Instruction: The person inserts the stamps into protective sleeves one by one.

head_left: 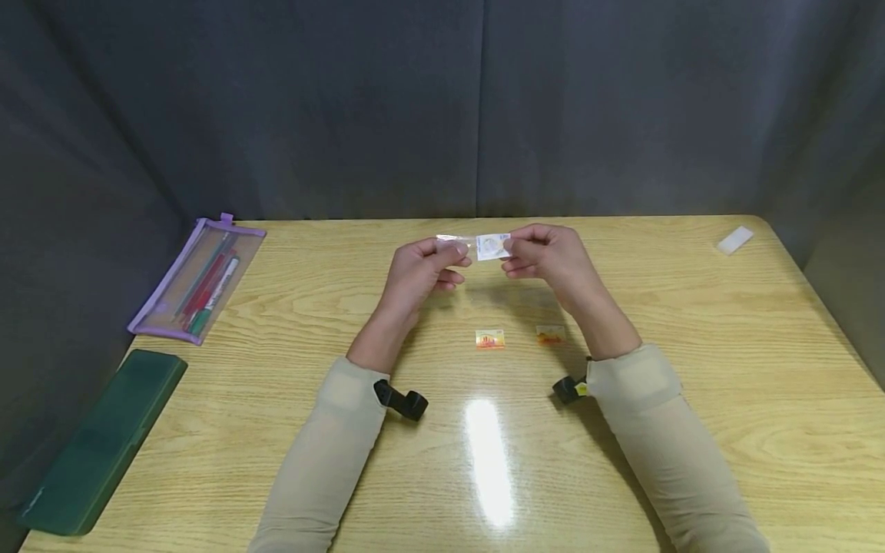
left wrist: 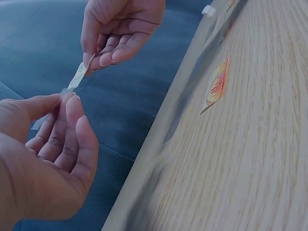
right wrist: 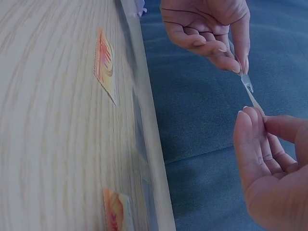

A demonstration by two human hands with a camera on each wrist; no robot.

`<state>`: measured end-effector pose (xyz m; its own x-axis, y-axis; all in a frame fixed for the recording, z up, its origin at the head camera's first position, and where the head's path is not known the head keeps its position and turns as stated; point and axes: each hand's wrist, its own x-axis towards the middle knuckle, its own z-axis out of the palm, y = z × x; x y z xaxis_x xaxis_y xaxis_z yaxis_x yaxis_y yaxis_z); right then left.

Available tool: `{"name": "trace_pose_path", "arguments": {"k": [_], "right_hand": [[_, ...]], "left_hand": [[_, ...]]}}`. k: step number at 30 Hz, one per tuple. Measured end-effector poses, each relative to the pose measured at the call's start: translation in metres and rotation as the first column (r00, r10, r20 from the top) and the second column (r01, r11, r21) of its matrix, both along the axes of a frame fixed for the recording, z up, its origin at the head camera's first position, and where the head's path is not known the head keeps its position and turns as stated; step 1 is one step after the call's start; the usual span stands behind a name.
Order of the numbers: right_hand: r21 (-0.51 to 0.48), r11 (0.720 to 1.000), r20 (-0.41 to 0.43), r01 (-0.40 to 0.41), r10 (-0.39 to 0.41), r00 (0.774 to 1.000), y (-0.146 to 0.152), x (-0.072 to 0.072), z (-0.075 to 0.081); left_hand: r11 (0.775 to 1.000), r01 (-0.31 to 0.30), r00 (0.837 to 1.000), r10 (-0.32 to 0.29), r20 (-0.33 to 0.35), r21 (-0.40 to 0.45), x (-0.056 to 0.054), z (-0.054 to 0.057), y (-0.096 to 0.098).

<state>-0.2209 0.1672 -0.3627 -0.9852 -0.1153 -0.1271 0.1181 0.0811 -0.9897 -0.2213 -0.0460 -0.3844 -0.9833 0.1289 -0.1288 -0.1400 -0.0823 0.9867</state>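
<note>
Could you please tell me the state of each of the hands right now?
Left hand: closed, pinching a clear plastic sleeve.
Right hand: closed, pinching a stamp by one end.

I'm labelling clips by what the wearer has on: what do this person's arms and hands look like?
The left sleeve and right sleeve are plain beige, ending in cuffs short of the hands. Each cuff has a small black device on its inner side, left and right; the right one shows a yellow patch. Left hand and right hand are ungloved, no rings visible.
</note>
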Motion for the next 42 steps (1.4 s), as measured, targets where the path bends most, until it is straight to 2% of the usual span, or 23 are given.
{"name": "trace_pose_path", "arguments": {"k": [15, 26, 35, 42], "right_hand": [[-0.005, 1.000, -0.012, 0.014, -0.014, 1.000, -0.0013, -0.0006, -0.0001], [0.026, 0.999, -0.010, 0.018, -0.018, 1.000, -0.0016, 0.0005, 0.0012], [-0.029, 0.998, -0.045, 0.056, -0.057, 0.997, -0.0006, 0.0018, 0.0030], [0.017, 0.998, -0.055, 0.053, -0.052, 0.997, -0.0034, 0.0009, 0.0002]], "left_hand": [[0.999, 0.002, 1.000, -0.002, 0.001, -0.046, 0.0021, 0.0008, 0.0039], [0.997, 0.009, 1.000, -0.009, -0.009, -0.072, 0.0017, -0.0033, 0.0011], [0.999, 0.002, 1.000, -0.002, 0.000, -0.048, 0.0013, 0.0000, 0.0036], [0.998, 0.004, 1.000, -0.004, -0.003, -0.067, 0.0015, 0.0005, 0.0023]]}}
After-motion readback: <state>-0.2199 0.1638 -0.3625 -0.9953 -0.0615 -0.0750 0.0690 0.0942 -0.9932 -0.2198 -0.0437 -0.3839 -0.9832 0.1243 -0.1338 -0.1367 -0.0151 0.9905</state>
